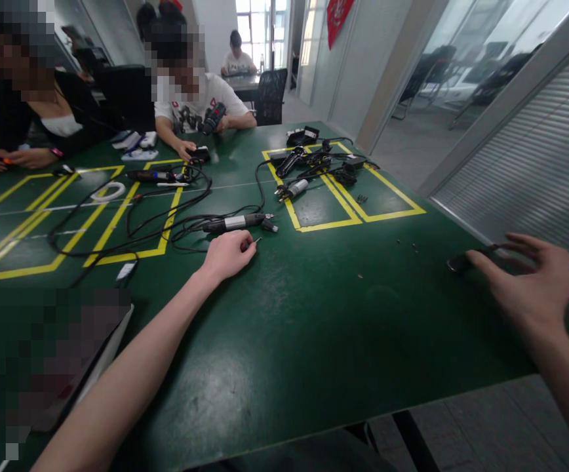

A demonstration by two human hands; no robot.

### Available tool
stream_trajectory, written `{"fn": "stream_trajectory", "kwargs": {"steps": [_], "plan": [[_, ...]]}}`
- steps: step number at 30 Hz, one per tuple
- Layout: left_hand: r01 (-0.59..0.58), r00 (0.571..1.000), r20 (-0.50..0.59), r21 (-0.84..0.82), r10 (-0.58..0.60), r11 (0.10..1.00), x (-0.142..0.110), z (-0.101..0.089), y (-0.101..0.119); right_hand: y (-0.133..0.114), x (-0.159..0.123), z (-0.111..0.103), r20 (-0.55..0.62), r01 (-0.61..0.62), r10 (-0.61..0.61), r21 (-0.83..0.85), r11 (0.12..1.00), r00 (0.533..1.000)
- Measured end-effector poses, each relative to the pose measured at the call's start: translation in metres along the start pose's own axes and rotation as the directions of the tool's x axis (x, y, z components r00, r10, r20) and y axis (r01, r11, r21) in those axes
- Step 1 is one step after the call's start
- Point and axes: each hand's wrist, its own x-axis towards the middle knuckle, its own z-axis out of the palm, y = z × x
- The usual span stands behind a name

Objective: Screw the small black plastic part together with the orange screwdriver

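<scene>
My left hand [229, 254] rests on the green table with its fingers curled into a pinch. A short, thin metal-looking tip [258, 240] pokes out at the fingertips; its kind is too small to tell. Just beyond lies a grey-and-black electric screwdriver [235, 223] with a black cable, and a small black piece [269, 226] is at its tip. Over at the right edge of the table, my right hand [535, 282] has a dark, flattish object [459, 263] between thumb and fingers. Its kind is unclear, and the hand partly covers it.
Yellow tape rectangles [328, 226] mark the table. Black parts and cables [321, 157] lie there, with a silver-black tool [294, 190]. A white ring [108, 192] sits left, near another corded tool [154, 176]. Across the table, a person [230, 98] holds a power drill [214, 118].
</scene>
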Motion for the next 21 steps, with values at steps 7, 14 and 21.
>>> {"fn": "stream_trajectory", "kwargs": {"steps": [7, 14, 21], "plan": [[0.007, 1.000, 0.013, 0.007, -0.007, 1.000, -0.001, -0.003, 0.002, -0.012, -0.015, 0.025, 0.467, 0.709, -0.536, -0.398, 0.582, 0.703], [0.011, 1.000, 0.012, 0.005, -0.011, 1.000, -0.001, -0.003, 0.002, -0.026, -0.009, 0.041, 0.623, 0.692, -0.307, -0.604, 0.395, 0.719], [0.009, 1.000, 0.005, -0.001, -0.009, 1.000, 0.000, 0.000, 0.000, -0.027, -0.009, 0.041, 0.614, 0.665, -0.285, -0.576, 0.475, 0.736]]}}
